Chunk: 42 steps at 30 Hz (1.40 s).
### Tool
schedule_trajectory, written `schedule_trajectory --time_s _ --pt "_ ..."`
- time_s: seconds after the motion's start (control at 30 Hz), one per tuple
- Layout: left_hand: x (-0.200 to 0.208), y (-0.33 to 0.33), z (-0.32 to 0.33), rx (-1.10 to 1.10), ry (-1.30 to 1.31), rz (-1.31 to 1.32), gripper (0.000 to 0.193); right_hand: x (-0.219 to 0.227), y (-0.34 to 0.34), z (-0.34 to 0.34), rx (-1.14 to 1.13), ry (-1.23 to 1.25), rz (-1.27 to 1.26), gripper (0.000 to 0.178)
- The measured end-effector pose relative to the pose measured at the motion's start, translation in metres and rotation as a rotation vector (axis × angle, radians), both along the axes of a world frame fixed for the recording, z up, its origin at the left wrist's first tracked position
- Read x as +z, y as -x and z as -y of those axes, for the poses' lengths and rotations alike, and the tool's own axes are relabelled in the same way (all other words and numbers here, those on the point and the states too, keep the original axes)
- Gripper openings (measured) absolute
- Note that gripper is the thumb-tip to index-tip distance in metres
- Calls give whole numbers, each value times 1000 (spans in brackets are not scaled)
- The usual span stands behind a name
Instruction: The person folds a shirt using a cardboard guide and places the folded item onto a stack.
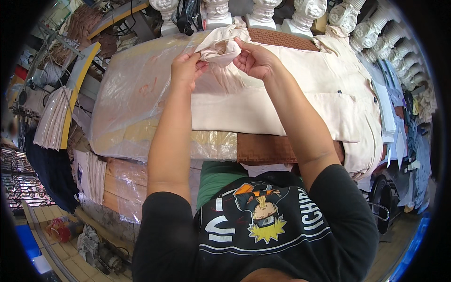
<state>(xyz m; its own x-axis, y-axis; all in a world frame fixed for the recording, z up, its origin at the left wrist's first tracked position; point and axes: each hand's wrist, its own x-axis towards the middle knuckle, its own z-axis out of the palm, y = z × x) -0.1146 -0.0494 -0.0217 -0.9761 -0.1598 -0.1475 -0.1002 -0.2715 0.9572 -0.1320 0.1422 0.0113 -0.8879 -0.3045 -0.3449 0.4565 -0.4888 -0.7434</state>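
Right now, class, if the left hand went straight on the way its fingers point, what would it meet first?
Most likely the bunched pale cloth, whose near edge the left hand already seems to pinch. What comes beyond it is unclear, as depth is hard to judge.

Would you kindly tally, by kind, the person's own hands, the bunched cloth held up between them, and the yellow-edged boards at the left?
Hands: 2 (left hand, right hand)
Bunched cream cloth: 1
Yellow-edged boards: 2 (upper board, lower board)
Total: 5
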Motion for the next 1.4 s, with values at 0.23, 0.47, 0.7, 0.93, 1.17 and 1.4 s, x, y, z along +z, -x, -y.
schedule_trajectory --time_s 0.23,0.47,0.7,0.93,1.17,1.4 --pt "-1 -13 4 -119 -674 158 25 -11 -5 6 -30 229 91 17" --pt "-10 -7 17 -219 -583 71 26 -9 -3 3 64 250 -1 18" --pt "-19 -1 17 16 -32 -216 14 -6 -3 8 -13 -321 -452 17" --pt "3 -5 7 292 567 -513 10 10 1 10 -381 -1051 -949 12" --pt "38 -35 0 -272 568 -445 26 28 10 9 -239 -860 -709 20" --pt "66 -3 -5 -351 634 -800 33 22 0 -9 -89 -631 -873 17"
